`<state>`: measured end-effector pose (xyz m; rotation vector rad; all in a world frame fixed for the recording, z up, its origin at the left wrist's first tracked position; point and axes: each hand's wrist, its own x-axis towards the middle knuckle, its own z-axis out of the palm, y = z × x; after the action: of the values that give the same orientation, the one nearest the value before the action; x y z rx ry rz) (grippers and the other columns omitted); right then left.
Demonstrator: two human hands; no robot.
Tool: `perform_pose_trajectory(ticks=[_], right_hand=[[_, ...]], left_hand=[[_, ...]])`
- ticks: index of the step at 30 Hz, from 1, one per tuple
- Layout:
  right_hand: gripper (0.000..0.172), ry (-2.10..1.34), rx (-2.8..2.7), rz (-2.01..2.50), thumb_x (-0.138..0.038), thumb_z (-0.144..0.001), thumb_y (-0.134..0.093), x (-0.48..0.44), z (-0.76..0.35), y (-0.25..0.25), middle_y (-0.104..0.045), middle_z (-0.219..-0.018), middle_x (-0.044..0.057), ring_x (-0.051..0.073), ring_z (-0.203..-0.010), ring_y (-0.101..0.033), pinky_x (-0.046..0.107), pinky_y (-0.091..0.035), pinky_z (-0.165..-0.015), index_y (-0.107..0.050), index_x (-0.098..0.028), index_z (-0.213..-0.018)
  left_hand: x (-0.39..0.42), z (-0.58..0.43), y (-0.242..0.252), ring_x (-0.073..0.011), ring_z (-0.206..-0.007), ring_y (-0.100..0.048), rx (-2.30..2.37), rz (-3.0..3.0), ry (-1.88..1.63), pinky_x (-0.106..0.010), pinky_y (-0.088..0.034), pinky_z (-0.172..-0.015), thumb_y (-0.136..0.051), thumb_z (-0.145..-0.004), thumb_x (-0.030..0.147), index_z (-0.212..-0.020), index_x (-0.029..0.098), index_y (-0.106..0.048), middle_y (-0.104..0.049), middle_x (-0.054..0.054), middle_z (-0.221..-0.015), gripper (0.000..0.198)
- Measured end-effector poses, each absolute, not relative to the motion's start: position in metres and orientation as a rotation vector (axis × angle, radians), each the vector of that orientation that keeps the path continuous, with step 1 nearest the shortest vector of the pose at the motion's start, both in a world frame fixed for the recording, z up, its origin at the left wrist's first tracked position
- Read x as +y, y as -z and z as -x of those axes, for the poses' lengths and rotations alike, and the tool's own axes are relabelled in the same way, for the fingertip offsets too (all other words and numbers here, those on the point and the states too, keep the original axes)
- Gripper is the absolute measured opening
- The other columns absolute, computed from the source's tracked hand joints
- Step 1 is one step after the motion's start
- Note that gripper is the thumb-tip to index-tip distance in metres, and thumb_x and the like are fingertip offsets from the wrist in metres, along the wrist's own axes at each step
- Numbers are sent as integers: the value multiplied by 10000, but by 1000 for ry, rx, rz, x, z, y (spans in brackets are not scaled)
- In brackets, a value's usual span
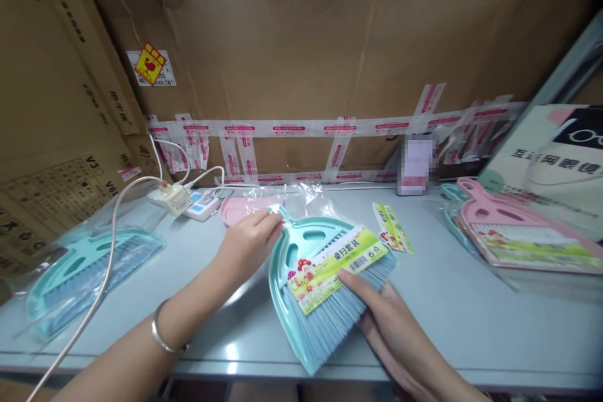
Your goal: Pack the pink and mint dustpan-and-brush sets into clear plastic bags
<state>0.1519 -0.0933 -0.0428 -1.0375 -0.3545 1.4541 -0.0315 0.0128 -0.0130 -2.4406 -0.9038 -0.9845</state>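
A teal dustpan, with a brush and paper label tucked inside, lies at the front middle of a grey table. The left hand pinches its handle tip, fingers closed. The right hand clasps its wide edge, one finger over the bristles. A pink set rests at the table's right end.

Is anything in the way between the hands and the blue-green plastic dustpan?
Nothing visible. The left hand pinches the handle of the teal plastic dustpan, and the right hand touches the blue-grey brush bristles lying in it.
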Motion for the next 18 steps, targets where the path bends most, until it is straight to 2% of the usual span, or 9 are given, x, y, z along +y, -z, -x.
perform_pose_trajectory(ticks=[8, 12, 18], right_hand=[[630, -1350, -231, 878, -234, -608, -804, -77, -137, 34, -702, -1027, 50, 188, -860, -681, 251, -581, -654, -559, -219, -1189], [563, -1419, -248, 860, -202, -649, -775, -71, -131, 36, -708, -1007, 51, 180, -847, -684, 262, -584, -671, -566, -201, -1172], [456, -1521, -232, 799, -122, -695, -712, -57, -125, 30, -715, -972, 52, 167, -821, -687, 255, -584, -681, -588, -180, -1129]], left_hand=[[2, 30, 7, -86, -533, -513, -828, 2431, 1040, -198, -398, -511, -453, -908, 190, -878, 136, -660, -574, -4, -632, 216], [3, 24, 4, -91, -549, -523, -798, 2380, 970, -200, -361, -481, -469, -899, 195, -872, 152, -670, -604, -10, -659, 207], [5, 10, -2, -107, -543, -480, -666, 2384, 871, -227, -322, -459, -475, -891, 180, -816, 148, -671, -556, -6, -621, 212]])
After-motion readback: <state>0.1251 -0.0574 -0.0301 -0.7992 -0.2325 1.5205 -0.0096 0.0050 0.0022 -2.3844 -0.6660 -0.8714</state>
